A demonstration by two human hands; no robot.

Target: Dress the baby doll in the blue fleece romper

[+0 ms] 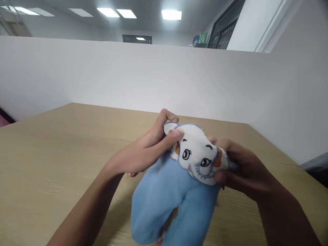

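A soft blue plush toy (169, 201) with a white embroidered face, black eyes and orange patches is held over the wooden table (51, 160). My left hand (146, 150) pinches the upper left edge of the white face between thumb and fingers. My right hand (241, 167) grips the right side of the face, thumb pressed near an orange patch. A dark slit shows low in the blue fabric.
A white partition wall (128, 75) runs along the far and right edges of the table. Ceiling lights and a dark window frame (222, 27) show above the partition. A dark object (317, 171) sits beyond the table's right edge.
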